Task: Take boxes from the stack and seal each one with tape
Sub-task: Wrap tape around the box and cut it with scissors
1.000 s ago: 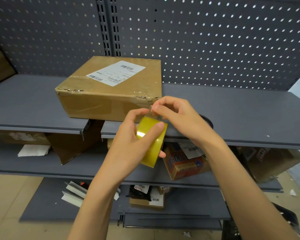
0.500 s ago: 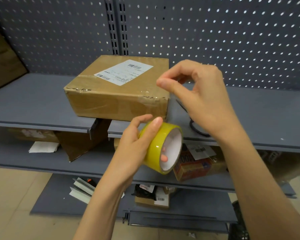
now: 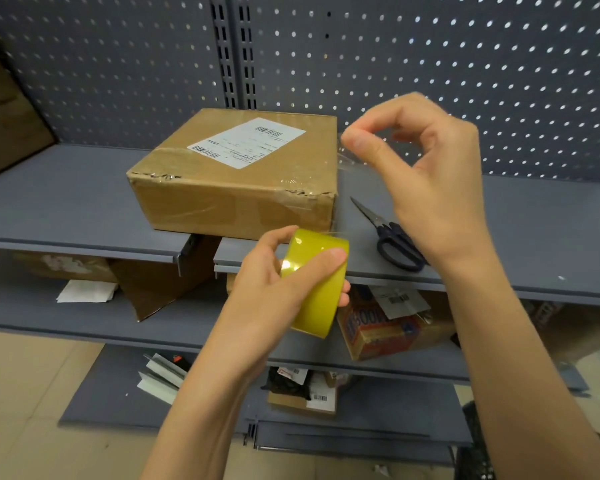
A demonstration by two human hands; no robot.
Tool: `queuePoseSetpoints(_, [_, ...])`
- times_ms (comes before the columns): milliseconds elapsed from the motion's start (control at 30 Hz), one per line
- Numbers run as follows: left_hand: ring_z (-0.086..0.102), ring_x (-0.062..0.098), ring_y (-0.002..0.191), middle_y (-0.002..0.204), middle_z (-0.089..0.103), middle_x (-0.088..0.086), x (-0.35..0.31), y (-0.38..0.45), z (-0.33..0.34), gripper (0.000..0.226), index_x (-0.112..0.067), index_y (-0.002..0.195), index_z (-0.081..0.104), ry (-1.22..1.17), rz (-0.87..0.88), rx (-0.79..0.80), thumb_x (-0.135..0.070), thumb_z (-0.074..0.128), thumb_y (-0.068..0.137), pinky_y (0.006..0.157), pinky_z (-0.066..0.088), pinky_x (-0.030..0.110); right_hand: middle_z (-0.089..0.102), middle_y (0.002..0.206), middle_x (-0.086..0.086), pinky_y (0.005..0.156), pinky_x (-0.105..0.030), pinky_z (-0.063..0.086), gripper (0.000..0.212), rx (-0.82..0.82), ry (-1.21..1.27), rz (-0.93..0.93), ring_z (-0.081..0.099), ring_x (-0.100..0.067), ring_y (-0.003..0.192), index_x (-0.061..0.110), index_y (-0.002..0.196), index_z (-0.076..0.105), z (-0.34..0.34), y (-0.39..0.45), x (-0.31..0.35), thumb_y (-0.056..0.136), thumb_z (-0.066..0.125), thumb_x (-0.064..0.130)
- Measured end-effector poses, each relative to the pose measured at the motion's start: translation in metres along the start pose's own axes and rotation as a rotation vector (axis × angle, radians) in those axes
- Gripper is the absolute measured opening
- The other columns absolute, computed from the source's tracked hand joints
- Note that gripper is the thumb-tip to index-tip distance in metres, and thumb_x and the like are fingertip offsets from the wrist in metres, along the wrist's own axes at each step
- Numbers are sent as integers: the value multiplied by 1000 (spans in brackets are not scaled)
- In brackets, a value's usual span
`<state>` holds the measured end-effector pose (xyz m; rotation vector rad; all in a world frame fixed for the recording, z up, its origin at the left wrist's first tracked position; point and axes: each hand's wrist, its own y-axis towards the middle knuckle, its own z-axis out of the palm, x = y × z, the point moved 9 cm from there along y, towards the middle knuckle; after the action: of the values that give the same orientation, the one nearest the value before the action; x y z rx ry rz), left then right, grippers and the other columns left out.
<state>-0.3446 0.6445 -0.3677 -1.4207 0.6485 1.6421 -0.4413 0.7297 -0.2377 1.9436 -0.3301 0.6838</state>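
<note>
A brown cardboard box (image 3: 243, 181) with a white shipping label lies flat on the grey top shelf (image 3: 66, 202). In front of it, below the shelf edge, my left hand (image 3: 267, 285) grips a yellow tape roll (image 3: 317, 282). My right hand (image 3: 420, 168) is raised to the right of the box and pinches the free end of a clear tape strip (image 3: 349, 161), which runs down toward the roll. The strip is nearly see-through and hard to trace.
Black-handled scissors (image 3: 392, 237) lie on the top shelf to the right of the box, partly behind my right wrist. Lower shelves hold an orange printed box (image 3: 378, 327), torn cardboard (image 3: 160, 282), papers and small parcels. A perforated panel backs the shelves.
My right hand has pulled the tape end up and away from the roll, from beside the roll to the box's right. The left hand has turned the roll.
</note>
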Motion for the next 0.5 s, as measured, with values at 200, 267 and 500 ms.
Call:
queuePoseSetpoints(200, [66,12,51,76,70,-1,19,-3,-5,49,-24,123,50,71,-86,-58,-35,66,79,49,51,24,64,83,7,75,-20,45,7,16,-46,-55,58,-3,82,18,82,66,9,3,9,88,64,16])
queuePoseSetpoints(267, [65,14,48,66,69,-9,8,-9,-2,48,-30,122,44,54,-12,-49,-29,66,79,45,50,22,65,84,10,80,-24,47,6,25,-22,25,60,-4,83,19,82,67,10,9,-5,88,64,19])
queuePoseSetpoints(500, [64,20,47,66,66,-3,-22,-18,-2,38,-35,110,43,52,216,-61,-25,64,80,43,51,27,69,84,11,81,-24,50,7,13,-37,147,63,-5,82,19,82,70,12,20,-30,87,66,22])
